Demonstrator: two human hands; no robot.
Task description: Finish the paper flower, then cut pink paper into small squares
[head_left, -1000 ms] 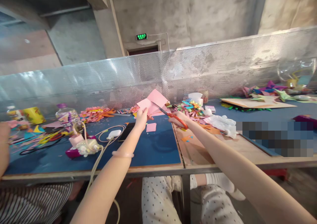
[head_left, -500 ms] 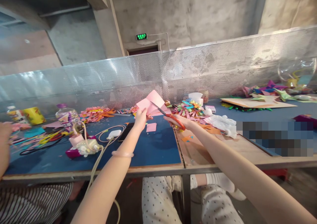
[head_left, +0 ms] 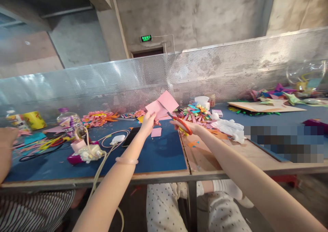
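Note:
My left hand pinches a sheet of pink paper by its lower edge, above the blue table mat. A slit runs into the sheet from its lower right. In my right hand is a pair of scissors with orange-red handles, the blades pointing up and left at the paper. Whether the blades are parted is hard to make out. A small pink paper square lies on the mat just below my left hand.
Left of me are a power strip with cables, a dark phone, a bottle and paper strips. Piles of cut paper and white plastic lie to the right. A perforated metal screen stands behind. Another person's arm is at far left.
The pink paper has shifted right and up and turned, with its slit spread wider. The scissors blades show less over the sheet. My left hand has moved slightly right.

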